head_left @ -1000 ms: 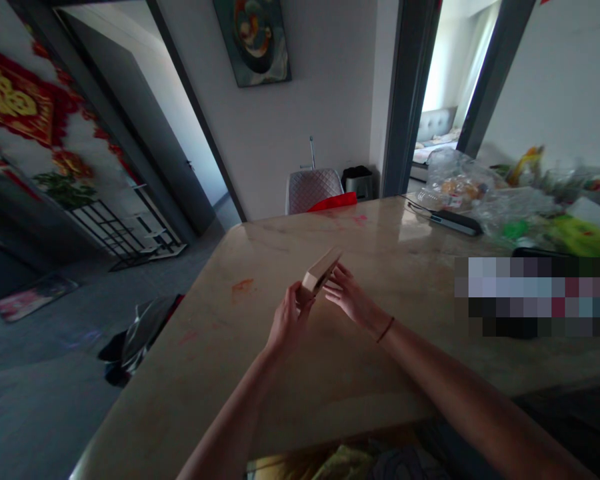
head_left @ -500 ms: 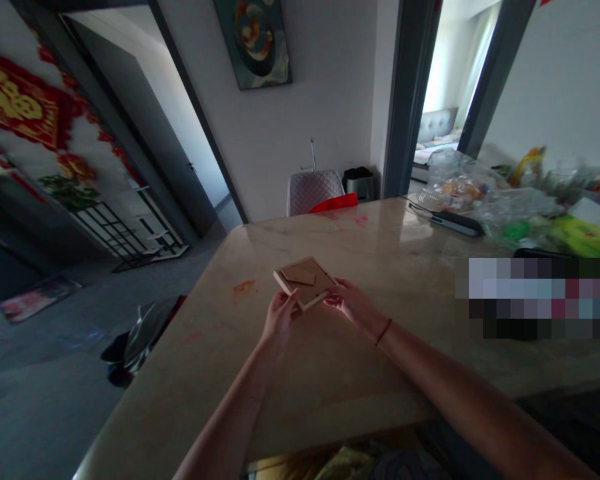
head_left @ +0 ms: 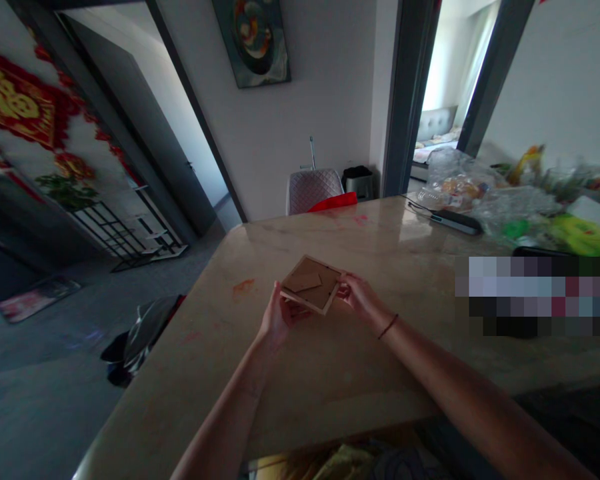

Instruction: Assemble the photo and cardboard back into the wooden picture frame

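Observation:
A small photo frame (head_left: pixel 326 280) is held above the table, its brown backing and flap-like stand turned up toward me. My left hand (head_left: pixel 279 317) is closed on its near left edge, the thumb at the corner and the fingers reaching underneath. At the right corner, my right hand (head_left: pixel 356 293) pinches the border between thumb and fingers. A dark band circles my right wrist. The front face of the frame is turned down and hidden.
The marble-look table (head_left: pixel 260 400) has reddish smears. At the right lie a dark elongated device (head_left: pixel 456 222) with a cord, clear plastic bags (head_left: pixel 460 183) and a yellow-green packet (head_left: pixel 585 233). A quilted chair (head_left: pixel 314 190) stands beyond the far edge. One patch at right is pixelated.
The photo frame has turned and shifted slightly right. My left hand has moved its grip, its fingers now under the frame; my right hand has moved a little right with the corner.

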A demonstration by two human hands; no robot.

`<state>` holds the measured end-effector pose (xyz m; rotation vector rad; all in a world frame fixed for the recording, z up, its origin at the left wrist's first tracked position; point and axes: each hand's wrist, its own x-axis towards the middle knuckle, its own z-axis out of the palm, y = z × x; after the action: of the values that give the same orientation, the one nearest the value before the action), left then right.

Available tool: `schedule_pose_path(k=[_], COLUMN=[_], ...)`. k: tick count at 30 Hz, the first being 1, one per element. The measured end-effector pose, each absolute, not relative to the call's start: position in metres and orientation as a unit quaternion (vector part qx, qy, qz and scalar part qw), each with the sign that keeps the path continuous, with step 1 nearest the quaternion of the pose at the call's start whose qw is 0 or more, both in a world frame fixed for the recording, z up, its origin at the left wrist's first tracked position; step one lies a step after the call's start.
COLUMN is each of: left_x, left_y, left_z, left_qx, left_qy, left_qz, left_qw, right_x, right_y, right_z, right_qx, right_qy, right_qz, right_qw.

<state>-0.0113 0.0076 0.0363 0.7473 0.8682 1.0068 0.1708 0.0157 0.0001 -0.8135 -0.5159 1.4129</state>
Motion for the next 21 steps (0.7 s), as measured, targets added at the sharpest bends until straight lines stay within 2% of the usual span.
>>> schedule_pose_path(k=[7, 13, 21], left_x=[-0.011, -0.011, -0.008], left_y=[0.007, 0.005, 0.001], left_z=[0.038, 0.033, 0.024], left_qx=[0.328, 0.361, 0.47], left_qy=[0.42, 0.417, 0.417], left_qz=[0.428, 0.392, 0.383], left_qw=[0.73, 0.737, 0.677], right_x=[0.173, 0.18, 0.182], right_y=[0.011, 0.011, 0.018], right_z=[0.01, 0.014, 0.006], right_qx=[-0.358, -0.374, -0.436], right_qy=[-0.226, -0.298, -0.38], right_qz=[0.606, 0.562, 0.493], right_qw=[0.673, 0.675, 0.65])
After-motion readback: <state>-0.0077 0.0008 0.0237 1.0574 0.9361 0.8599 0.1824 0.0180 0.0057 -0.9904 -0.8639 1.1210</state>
